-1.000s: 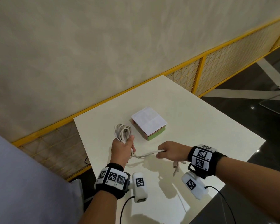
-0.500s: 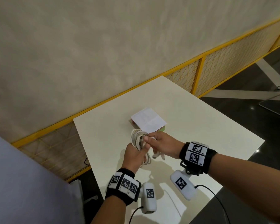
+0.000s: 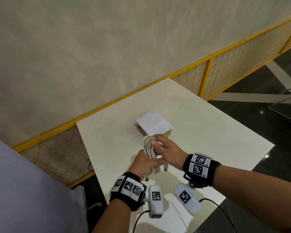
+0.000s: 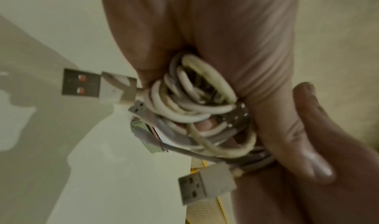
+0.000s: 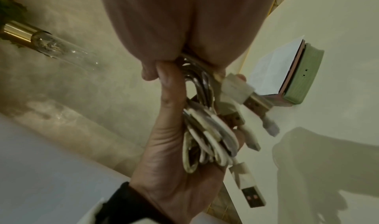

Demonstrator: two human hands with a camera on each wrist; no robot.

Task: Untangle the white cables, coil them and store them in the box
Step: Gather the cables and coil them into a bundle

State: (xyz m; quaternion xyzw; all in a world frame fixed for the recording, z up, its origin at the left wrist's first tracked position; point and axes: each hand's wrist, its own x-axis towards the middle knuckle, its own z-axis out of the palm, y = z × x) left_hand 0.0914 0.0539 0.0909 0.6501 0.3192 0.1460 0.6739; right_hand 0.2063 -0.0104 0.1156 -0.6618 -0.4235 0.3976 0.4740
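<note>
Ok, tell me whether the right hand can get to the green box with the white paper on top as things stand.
Probably yes. The green box sits on the white table just beyond the right hand, with nothing between. But both hands grip the coiled white cables, and the white paper covers the box.

a white table (image 3: 200,132) beside a yellow mesh railing (image 3: 242,64) and beige wall (image 3: 91,47).

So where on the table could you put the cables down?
Bare table lies right of the box, up to the far edge, and left of it toward the yellow rail. The near middle is crowded: both hands, left and right, hold the cable coil.
</note>
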